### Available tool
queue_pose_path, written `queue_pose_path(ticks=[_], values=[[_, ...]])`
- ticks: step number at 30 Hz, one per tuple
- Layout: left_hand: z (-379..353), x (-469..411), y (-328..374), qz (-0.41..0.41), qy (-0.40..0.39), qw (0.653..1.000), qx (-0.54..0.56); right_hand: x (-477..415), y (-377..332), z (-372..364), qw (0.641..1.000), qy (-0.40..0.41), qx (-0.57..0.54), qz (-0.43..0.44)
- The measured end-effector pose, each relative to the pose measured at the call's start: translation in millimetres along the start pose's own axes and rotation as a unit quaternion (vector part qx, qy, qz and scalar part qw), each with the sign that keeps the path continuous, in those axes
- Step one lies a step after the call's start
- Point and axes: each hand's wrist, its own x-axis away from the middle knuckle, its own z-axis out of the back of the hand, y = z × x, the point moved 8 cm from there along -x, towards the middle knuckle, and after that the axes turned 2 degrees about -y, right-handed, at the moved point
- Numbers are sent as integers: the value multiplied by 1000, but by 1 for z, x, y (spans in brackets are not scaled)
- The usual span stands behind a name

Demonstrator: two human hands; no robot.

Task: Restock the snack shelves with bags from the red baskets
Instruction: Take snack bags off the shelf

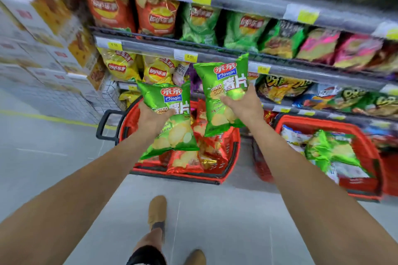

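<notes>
I have a shiny green foil bag of potato chips (165, 97) clasped in my left hand (150, 118), thumb across its front, and a second matching green bag (226, 75) gripped in my right hand (245, 103), slightly higher. Beneath both grips sits a red plastic basket (176, 175) of red bags. Right of my right hand is a second red plastic basket (323, 121); beyond my hands, stocked grey metal shelves (150, 46)

The grey floor (53, 146) bears 2 red baskets, the left basket (183, 175) just beside the right basket (323, 121), and stacked boxes (49, 11) at far left. The shelves (247, 0) carry rows of upright chip bags (157, 17).
</notes>
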Motion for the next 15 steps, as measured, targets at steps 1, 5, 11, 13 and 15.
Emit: queue_pose_path(ticks=[1, 5, 11, 13, 15], values=[[-1, 12, 15, -15, 2, 1000, 8, 8, -1, 21, 1000, 12, -10, 4], [-11, 60, 71, -63, -9, 998, 21, 39, -4, 94, 998, 52, -44, 17], [-23, 103, 133, -116, -41, 991, 48, 73, -6, 173, 993, 81, -69, 43], [-23, 113, 156, -142, -44, 987, 61, 79, -10, 194, 992, 98, -63, 57], [-22, 118, 176, -159, -46, 984, 66, 81, -16, 210, 990, 106, -70, 69]])
